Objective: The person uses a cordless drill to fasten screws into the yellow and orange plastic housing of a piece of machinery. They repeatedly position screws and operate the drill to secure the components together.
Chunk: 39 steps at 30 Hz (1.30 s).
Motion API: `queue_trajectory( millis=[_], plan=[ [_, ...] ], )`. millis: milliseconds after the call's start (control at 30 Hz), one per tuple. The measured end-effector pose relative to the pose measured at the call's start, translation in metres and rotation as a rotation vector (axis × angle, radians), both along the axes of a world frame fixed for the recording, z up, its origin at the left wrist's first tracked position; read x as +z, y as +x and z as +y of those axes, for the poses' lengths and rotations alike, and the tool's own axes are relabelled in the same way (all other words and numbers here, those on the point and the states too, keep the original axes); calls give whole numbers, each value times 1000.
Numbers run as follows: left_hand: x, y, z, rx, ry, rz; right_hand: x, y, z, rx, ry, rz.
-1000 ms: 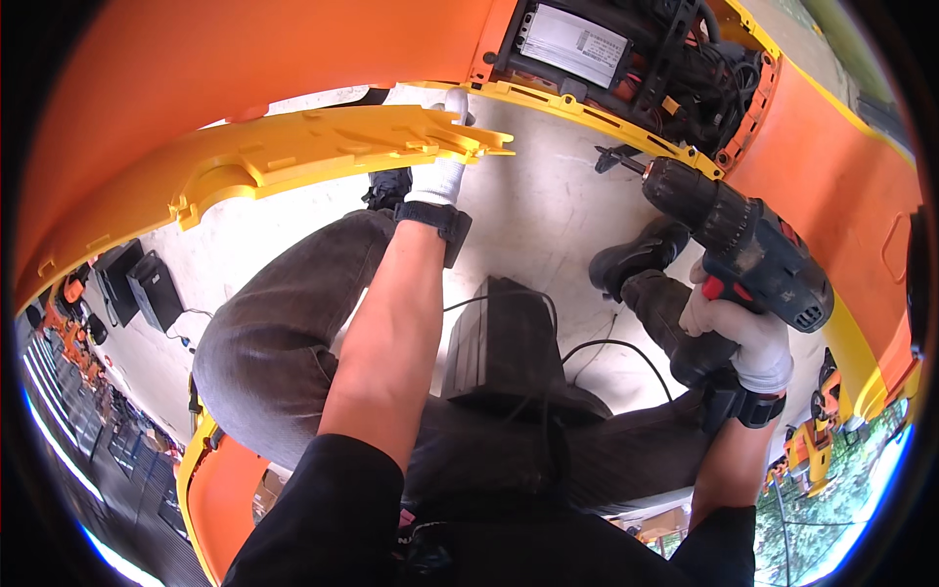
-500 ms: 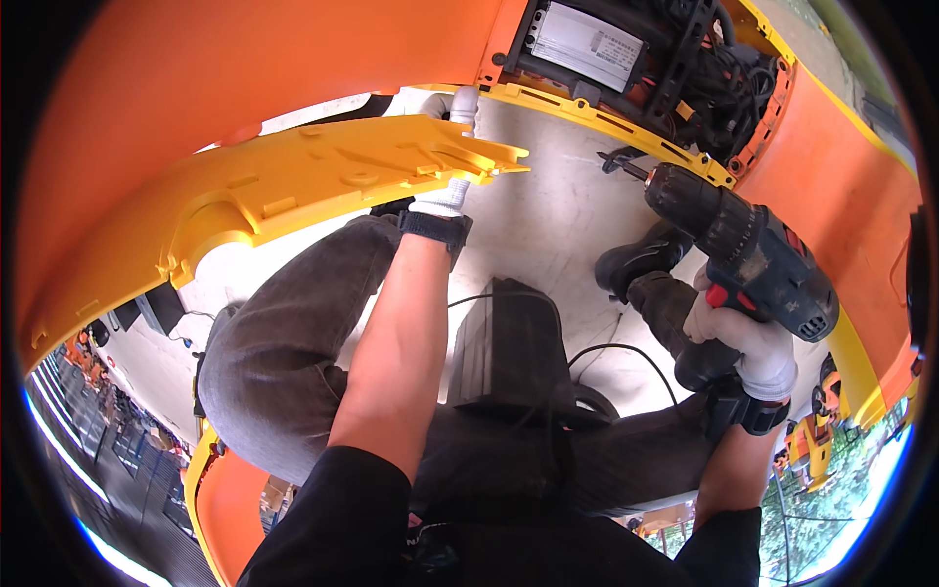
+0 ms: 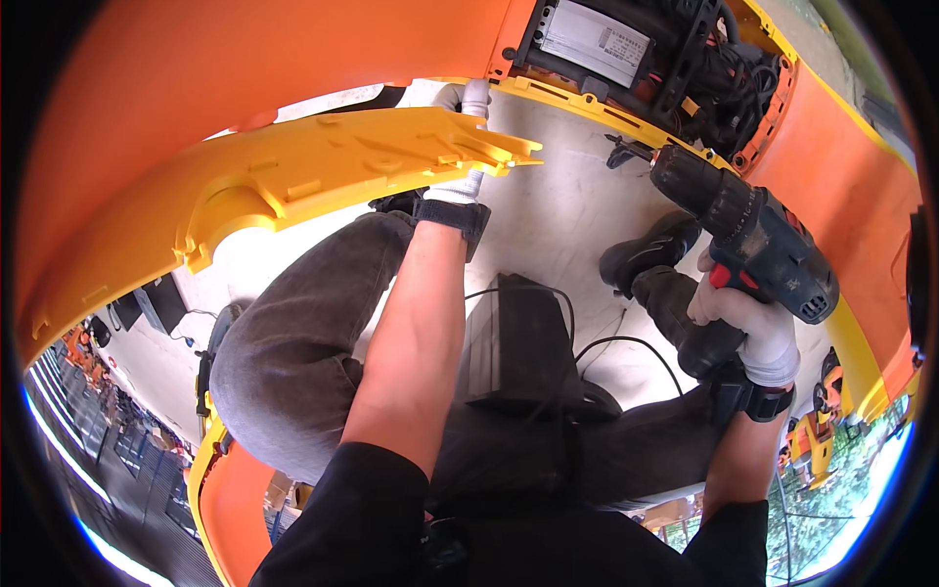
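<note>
A long curved yellow plastic trim panel (image 3: 342,152) runs along the lower edge of a large orange body shell (image 3: 293,54). My left hand (image 3: 473,101), in a white glove, reaches up behind the panel's free right end. Its fingertips show past the panel's upper edge, and the palm is hidden. My right hand (image 3: 748,328), also gloved, is wrapped round the grip of a dark cordless drill (image 3: 743,220) with a red trigger. The drill's bit points up and left, near the yellow lower rim (image 3: 597,110) of an open bay.
Inside the open bay sit a silver box (image 3: 593,44) with a label and black wiring (image 3: 738,88). My bent legs flank a dark box (image 3: 518,342) with a cable on the pale floor (image 3: 548,210). Orange body panels (image 3: 831,166) rise at the right.
My left hand and the free end of the trim panel have shifted slightly right and up. The drill has tilted a little, its bit end a bit higher. The view has moved slightly.
</note>
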<state>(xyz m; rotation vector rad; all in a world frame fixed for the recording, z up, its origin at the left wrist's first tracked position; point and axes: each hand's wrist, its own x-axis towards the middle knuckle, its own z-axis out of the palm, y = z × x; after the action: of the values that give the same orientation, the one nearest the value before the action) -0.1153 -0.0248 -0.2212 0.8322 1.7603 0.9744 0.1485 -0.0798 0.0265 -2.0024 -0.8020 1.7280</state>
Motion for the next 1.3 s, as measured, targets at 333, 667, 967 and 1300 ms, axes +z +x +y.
queue_trajectory(
  millis=[333, 667, 967, 1300],
  plan=[
    [-18, 13, -3, 150, 69, -375, 0, 3, -2, -23, -47, -73],
    [-26, 0, 0, 19, 104, -388, -20, 15, -10, 182, -66, -125],
    [-17, -2, 5, -63, 146, -372, -49, -29, 24, 7, 85, -3],
    [7, 11, 3, 64, -13, -326, -117, -43, 67, 161, 420, -152]
  ],
)
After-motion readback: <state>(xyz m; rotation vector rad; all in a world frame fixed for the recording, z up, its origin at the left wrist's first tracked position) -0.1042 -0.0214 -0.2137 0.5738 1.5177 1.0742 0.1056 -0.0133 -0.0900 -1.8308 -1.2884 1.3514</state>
